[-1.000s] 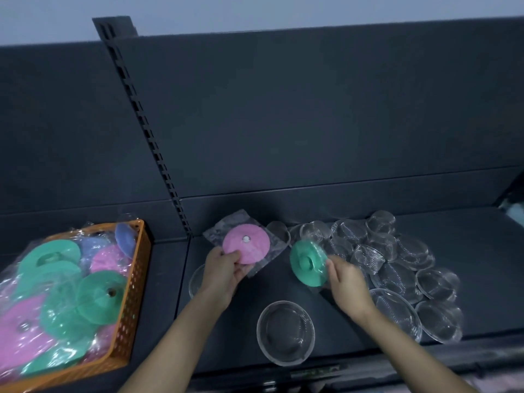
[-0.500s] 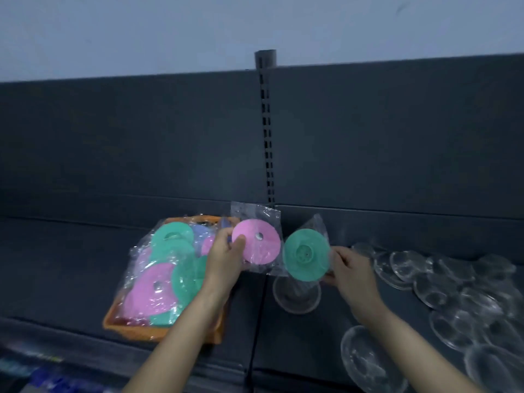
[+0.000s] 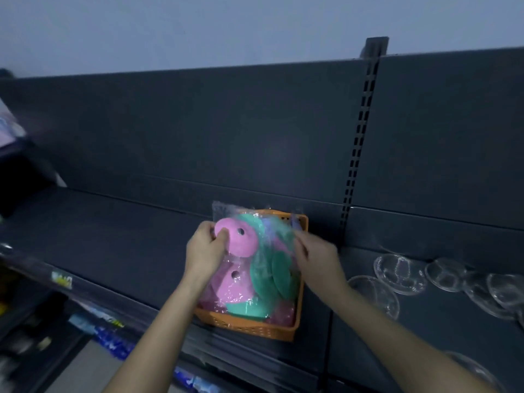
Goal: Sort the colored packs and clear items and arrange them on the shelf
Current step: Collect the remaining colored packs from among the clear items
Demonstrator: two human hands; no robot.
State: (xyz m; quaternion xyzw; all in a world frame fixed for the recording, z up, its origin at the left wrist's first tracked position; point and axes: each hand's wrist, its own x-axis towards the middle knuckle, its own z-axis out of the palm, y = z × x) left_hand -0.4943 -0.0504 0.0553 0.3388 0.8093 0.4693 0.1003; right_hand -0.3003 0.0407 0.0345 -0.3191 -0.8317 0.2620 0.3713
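Shelving of dark grey metal (image 3: 113, 245) fills my view, and I take the orange plastic basket with perforated walls (image 3: 255, 331) as my marker. The basket sits at the shelf's front edge, just left of the slotted upright post (image 3: 357, 143). Inside it I see a heap of pink and green round discs in clear film packs (image 3: 255, 293).

The left hand (image 3: 205, 251) hovers above the basket's left rim. Its fingers and thumb are curled onto a pink round disc sealed in clear film (image 3: 238, 236), which has a small hole near its middle. That pack is raised above the heap in the basket and tilted towards me. Just behind it, over the basket's far side, a green disc (image 3: 252, 219) peeks out; I can't tell whether it is held or lying on the heap.

The right hand (image 3: 317, 259) is over the basket's right rim, smeared by motion. Its fingers look bent towards crinkled film, but I cannot tell whether it grips anything.

Right of the basket, past the post, clear plastic domed lids (image 3: 399, 273) lie scattered on the shelf, apart from both hands. Below and left of the basket, a lower shelf holds blue packets (image 3: 110, 336), too blurred to read.
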